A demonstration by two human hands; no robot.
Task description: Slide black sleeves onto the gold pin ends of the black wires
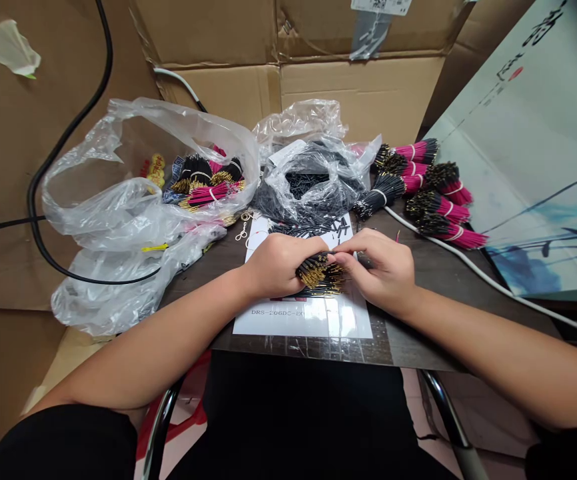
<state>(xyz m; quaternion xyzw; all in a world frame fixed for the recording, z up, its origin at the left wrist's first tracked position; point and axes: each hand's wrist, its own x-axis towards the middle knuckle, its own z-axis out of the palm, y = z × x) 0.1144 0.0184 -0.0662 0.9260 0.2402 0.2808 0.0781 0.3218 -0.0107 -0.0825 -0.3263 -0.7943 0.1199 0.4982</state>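
My left hand point(279, 264) is wrapped round a bundle of thin black wires with gold-coloured tips point(313, 273), tips facing me. My right hand point(379, 268) is beside it, thumb and forefinger pinched together at the bundle's upper right edge. Whatever lies in that pinch is too small to make out. Under both hands is a white printed sheet point(253, 324) on the dark table. Loose black pieces with gold tips point(336, 283) lie on the sheet below the bundle, and more black pieces point(293, 229) lie behind my hands.
An open clear bag point(308, 187) full of black pieces stands behind the sheet. Another plastic bag point(133, 220) at left holds tied bundles. Several tied pink-and-black bundles point(448, 207) lie at right, beside a white cable point(448, 248). Cardboard walls point(358, 87) stand behind; a black cable point(33, 193) hangs left.
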